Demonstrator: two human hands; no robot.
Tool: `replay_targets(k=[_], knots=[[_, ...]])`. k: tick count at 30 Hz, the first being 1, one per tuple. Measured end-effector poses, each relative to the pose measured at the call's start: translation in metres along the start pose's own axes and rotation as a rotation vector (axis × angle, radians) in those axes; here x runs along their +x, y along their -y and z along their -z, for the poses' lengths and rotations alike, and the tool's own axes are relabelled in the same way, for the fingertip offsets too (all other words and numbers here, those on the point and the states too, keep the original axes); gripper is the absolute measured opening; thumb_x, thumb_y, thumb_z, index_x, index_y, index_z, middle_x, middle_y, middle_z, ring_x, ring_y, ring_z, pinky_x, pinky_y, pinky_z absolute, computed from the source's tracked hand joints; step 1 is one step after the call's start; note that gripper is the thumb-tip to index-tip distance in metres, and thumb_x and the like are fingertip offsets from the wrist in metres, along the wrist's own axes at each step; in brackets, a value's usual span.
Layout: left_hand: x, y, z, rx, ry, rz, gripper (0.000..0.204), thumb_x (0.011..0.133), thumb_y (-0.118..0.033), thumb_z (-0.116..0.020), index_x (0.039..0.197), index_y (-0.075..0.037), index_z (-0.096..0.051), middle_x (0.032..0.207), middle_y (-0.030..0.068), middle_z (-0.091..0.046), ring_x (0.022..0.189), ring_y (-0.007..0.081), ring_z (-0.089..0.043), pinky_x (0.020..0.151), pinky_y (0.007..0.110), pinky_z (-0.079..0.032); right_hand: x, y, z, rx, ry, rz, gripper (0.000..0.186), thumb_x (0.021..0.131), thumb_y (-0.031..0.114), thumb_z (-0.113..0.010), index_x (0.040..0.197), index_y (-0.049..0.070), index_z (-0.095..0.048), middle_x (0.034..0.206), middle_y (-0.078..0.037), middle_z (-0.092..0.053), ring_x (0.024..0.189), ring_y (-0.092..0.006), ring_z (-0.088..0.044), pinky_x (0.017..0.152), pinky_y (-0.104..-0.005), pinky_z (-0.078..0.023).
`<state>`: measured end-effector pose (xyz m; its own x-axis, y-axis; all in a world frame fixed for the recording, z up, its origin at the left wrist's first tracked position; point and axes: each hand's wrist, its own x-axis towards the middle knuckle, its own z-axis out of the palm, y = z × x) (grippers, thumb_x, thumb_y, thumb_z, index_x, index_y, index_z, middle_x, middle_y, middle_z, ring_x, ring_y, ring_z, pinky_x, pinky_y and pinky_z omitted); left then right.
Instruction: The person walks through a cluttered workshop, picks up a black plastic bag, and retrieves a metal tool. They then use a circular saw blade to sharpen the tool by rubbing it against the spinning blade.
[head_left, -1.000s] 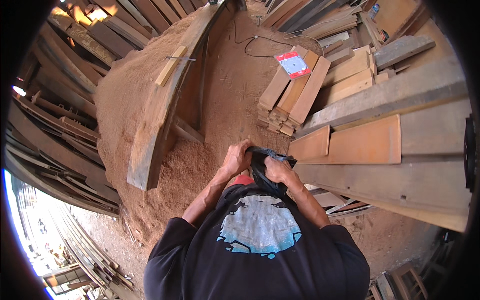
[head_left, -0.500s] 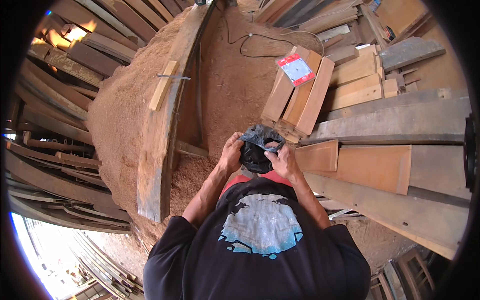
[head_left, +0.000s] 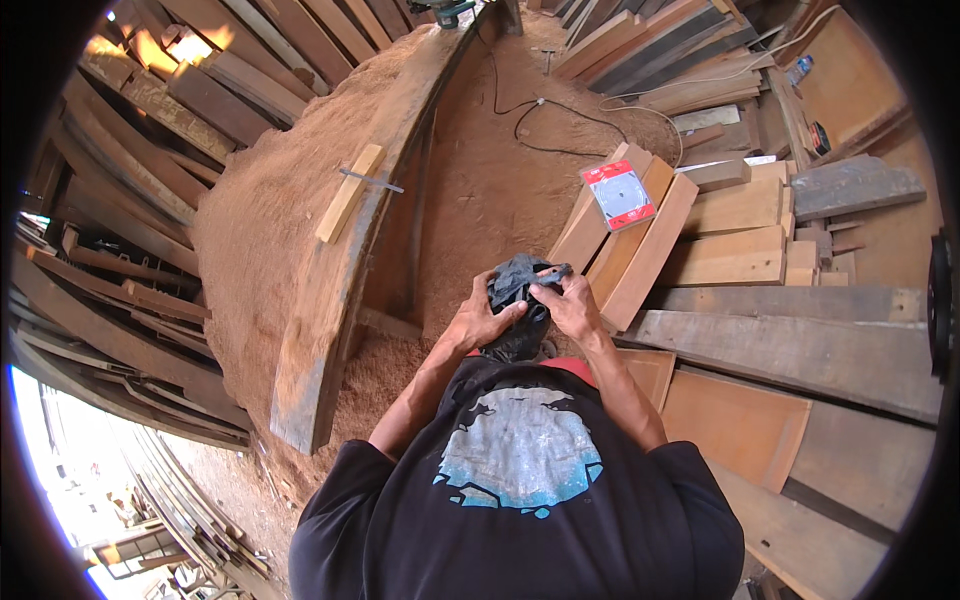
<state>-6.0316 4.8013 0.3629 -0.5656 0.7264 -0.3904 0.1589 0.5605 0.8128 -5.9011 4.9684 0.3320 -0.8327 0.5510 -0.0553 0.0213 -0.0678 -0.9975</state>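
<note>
A crumpled black plastic bag (head_left: 517, 338) hangs in front of my waist, its top bunched between both hands. My left hand (head_left: 487, 318) grips the bag's left side, thumb pressed across the front. On the other side, my right hand (head_left: 570, 304) pinches the gathered rim with thumb and fingers. Whatever the bag may contain is hidden. Just past my right hand, a flat pack with a round disc (head_left: 620, 195), red and white, lies on a stack of reddish boards (head_left: 650, 250).
To the left a long thick plank (head_left: 330, 330) runs away from me, bearing a small wood strip (head_left: 350, 195) and a thin metal bar (head_left: 372, 180). Sawdust (head_left: 260, 210) is heaped beside it. A dark cable (head_left: 520, 128) crosses the ground. Timber (head_left: 780, 350) is stacked at right.
The bag's mouth, wider before, is now bunched together. My left hand has shifted its hold, thumb now across the front. The surroundings have shifted in view as my head turned.
</note>
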Motion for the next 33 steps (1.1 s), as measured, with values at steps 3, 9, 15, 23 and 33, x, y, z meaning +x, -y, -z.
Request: replay_targets(k=[3, 9, 15, 23, 33], knots=[[0.011, -0.013, 0.004, 0.073, 0.004, 0.032, 0.078, 0.085, -0.042, -0.076, 0.144, -0.003, -0.042, 0.126, 0.0307, -0.066, 0.125, 0.0432, -0.062, 0.103, 0.049, -0.050, 0.021, 0.013, -0.006, -0.093, 0.070, -0.071, 0.012, 0.096, 0.012, -0.074, 0.100, 0.002, -0.070, 0.092, -0.001, -0.070, 0.086, -0.0096, -0.062, 0.080, -0.0282, -0.051], [0.067, 0.013, 0.027, -0.407, 0.081, -0.141, 0.031, 0.090, -0.001, -0.059, 0.121, 0.000, -0.062, 0.104, 0.0045, -0.068, 0.092, 0.0139, -0.062, 0.087, 0.029, -0.051, 0.065, 0.015, -0.009, 0.131, 0.157, -0.006, 0.026, 0.099, 0.014, -0.066, 0.119, -0.002, -0.063, 0.101, -0.011, -0.073, 0.082, -0.0147, -0.066, 0.078, -0.0298, -0.054], [0.140, 0.019, 0.062, -0.791, 0.158, -0.081, 0.031, 0.091, 0.002, -0.061, 0.121, -0.003, -0.064, 0.107, 0.0001, -0.069, 0.095, 0.0087, -0.063, 0.088, 0.026, -0.052, 0.101, 0.070, -0.008, -0.502, 0.066, -0.078, 0.028, 0.099, 0.016, -0.060, 0.118, -0.004, -0.063, 0.109, -0.026, -0.073, 0.095, -0.0365, -0.073, 0.087, -0.0439, -0.057], [0.224, -0.016, 0.135, -1.076, 0.407, -0.053, 0.033, 0.090, 0.003, -0.053, 0.121, 0.001, -0.064, 0.110, 0.0101, -0.075, 0.094, 0.0189, -0.074, 0.089, 0.034, -0.060, 0.167, 0.100, -0.035, -0.608, -0.061, -0.099, 0.029, 0.092, 0.020, -0.069, 0.110, -0.002, -0.067, 0.092, -0.022, -0.075, 0.089, -0.0357, -0.074, 0.079, -0.0436, -0.057], [0.299, -0.045, 0.214, -1.089, 0.615, -0.092, 0.042, 0.082, 0.002, -0.050, 0.121, 0.004, -0.066, 0.111, 0.0107, -0.074, 0.092, 0.0184, -0.073, 0.088, 0.033, -0.060, 0.277, 0.043, -0.037, -0.297, -0.018, 0.040, 0.081, 0.086, 0.014, -0.079, 0.155, 0.002, -0.037, 0.152, -0.016, -0.047, 0.131, -0.0270, -0.057, 0.111, -0.0378, -0.046]])
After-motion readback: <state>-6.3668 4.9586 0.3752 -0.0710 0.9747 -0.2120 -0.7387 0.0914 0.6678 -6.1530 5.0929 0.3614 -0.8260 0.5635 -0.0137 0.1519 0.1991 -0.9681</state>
